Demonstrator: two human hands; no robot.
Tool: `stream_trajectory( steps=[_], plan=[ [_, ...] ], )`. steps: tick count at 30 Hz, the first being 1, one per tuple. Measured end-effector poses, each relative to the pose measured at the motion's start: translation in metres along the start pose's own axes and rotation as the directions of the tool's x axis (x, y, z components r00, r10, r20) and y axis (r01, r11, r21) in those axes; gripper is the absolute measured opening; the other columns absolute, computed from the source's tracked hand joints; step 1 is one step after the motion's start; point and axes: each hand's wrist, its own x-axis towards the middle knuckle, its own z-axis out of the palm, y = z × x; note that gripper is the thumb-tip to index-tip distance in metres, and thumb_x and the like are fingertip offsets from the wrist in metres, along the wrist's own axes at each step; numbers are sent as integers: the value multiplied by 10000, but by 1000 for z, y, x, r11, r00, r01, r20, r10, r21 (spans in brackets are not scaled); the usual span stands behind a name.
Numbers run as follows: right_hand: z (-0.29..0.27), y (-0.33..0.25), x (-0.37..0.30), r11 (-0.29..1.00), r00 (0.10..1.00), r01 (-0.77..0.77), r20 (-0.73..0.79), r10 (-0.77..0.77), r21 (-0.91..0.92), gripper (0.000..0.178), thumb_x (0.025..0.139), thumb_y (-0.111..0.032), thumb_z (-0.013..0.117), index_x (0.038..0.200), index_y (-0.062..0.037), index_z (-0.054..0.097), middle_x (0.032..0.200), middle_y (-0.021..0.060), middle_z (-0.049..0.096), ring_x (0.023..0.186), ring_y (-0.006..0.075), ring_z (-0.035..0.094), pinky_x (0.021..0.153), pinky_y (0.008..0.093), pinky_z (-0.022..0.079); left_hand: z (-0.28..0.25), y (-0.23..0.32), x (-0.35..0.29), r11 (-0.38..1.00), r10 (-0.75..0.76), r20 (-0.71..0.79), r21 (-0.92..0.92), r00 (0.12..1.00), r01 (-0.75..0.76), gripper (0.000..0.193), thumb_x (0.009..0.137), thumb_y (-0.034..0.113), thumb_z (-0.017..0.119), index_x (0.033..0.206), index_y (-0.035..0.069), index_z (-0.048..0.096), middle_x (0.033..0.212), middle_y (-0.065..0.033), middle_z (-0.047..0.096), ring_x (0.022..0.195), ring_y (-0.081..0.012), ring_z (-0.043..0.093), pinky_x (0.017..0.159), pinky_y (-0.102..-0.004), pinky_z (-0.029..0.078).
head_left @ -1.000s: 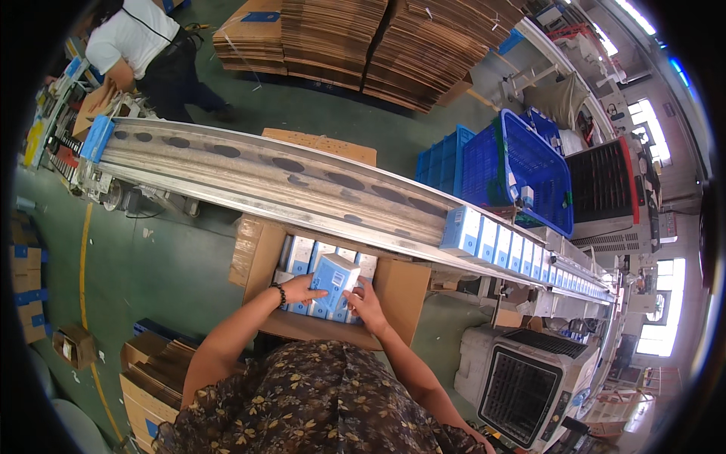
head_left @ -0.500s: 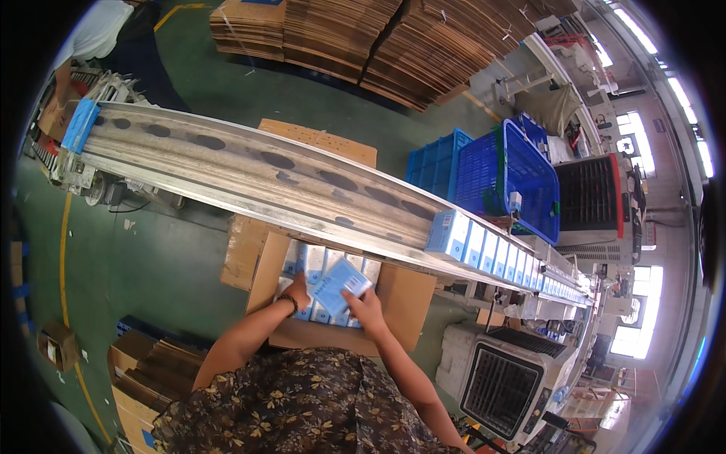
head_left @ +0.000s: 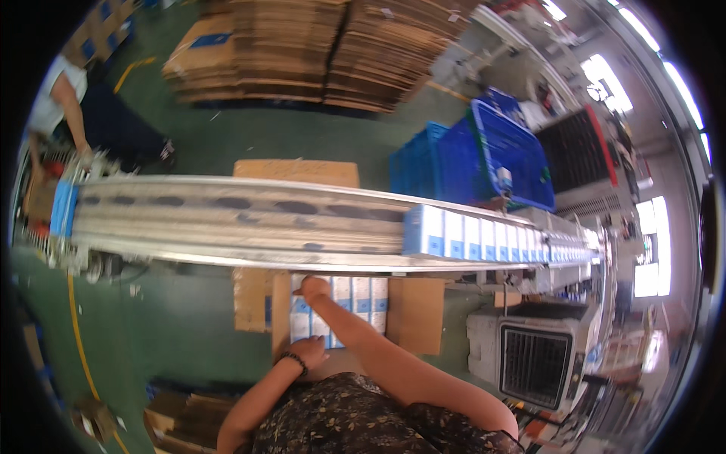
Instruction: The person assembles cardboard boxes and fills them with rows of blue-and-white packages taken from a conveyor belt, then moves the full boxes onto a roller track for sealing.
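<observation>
An opened cardboard carton [head_left: 417, 316] stands below the conveyor, packed with rows of small white-and-blue boxes [head_left: 363, 304]. My right hand [head_left: 314, 288] reaches across to the carton's far left corner and touches the boxes there; blur hides how its fingers are set. At the near left side, my left hand [head_left: 310, 352], with a dark beaded bracelet on the wrist, rests against the nearest boxes. Its fingers are partly hidden and smeared. My right forearm covers some of the middle boxes.
Beyond the carton runs a long conveyor [head_left: 227, 219], with a line of similar boxes [head_left: 461, 236] standing on its right part. Blue crates [head_left: 503, 151] and stacked flat cardboard [head_left: 280, 60] lie behind. An air cooler [head_left: 533, 363] stands right. A co-worker [head_left: 68, 98] works far left.
My right hand no longer shows the box it held above the carton; it has moved to the far left corner. My left hand has drawn back to the near side. The view has turned.
</observation>
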Motion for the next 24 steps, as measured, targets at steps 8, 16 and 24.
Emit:
stream_trajectory(
  steps=[8, 16, 24],
  plan=[
    [-73, 92, -109, 849, 868, 468, 55, -494, 246, 369, 930, -342, 592, 1119, -26, 610, 1038, 165, 677, 922, 336, 675, 806, 433, 538, -52, 46, 7, 955, 134, -334, -206, 933, -211, 296, 907, 262, 617, 1098, 41, 663, 955, -174, 677, 856, -326, 655, 766, -428, 519],
    [-203, 381, -224, 736, 582, 454, -792, 182, 503, 360, 930, -173, 620, 1254, -29, 560, 1121, 170, 655, 943, 292, 668, 803, 372, 539, -147, 151, 95, 899, -28, -908, -206, 418, -387, 302, 892, 62, 612, 1194, 64, 597, 1034, -99, 617, 867, -207, 617, 690, -307, 535],
    [-255, 345, -142, 944, 720, 99, -678, 150, 314, 956, 837, -528, 658, 1407, 134, 270, 1181, 334, 568, 1007, 445, 615, 850, 459, 515, -189, 128, 129, 990, -131, -900, -143, 416, 2, 628, 826, 422, 719, 1254, 13, 510, 1044, -205, 658, 944, -364, 635, 829, -415, 507]
  ],
)
